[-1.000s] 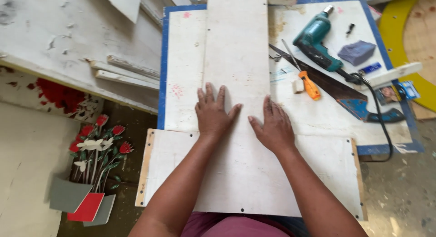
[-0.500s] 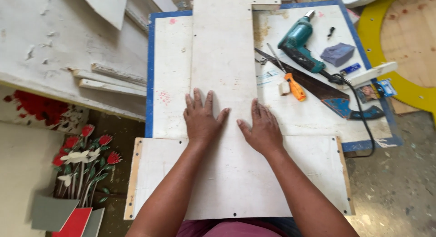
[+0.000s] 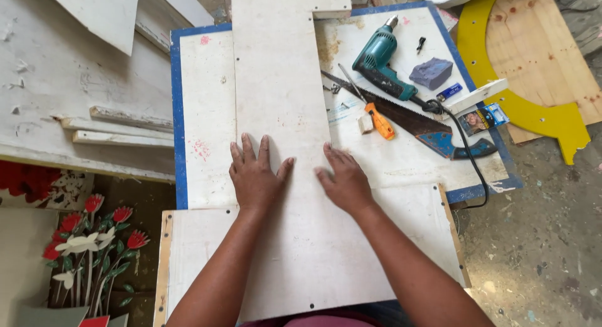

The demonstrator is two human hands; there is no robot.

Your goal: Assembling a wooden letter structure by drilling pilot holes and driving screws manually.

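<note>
- Both hands lie flat, palms down, on a long white board point(image 3: 279, 95) that runs away from the person over the blue-edged worktable point(image 3: 176, 114); nothing is gripped.
- The left hand point(image 3: 256, 176) rests with fingers spread apart, thumb angled out towards the board's middle.
- The right hand point(image 3: 345, 181) sits at the board's right edge, fingers held loosely together and pointing up and left, its outer side over the step where the board widens.
- The board's long axis points straight ahead from the body; its narrow stretch lies beyond the fingertips, and its wide near part point(image 3: 313, 252) spreads under the wrists and forearms towards the lap.
- The two hands are level with each other, near but not touching, so neither is closer to the far end.
- To the right, apart from the board, lie a teal electric drill point(image 3: 379, 60), a handsaw with a blue handle point(image 3: 433, 129), an orange-handled tool point(image 3: 379, 121) and a grey-blue block point(image 3: 431, 73).
- At lower left stands a painted cut-out of red and white flowers point(image 3: 88, 239).
</note>
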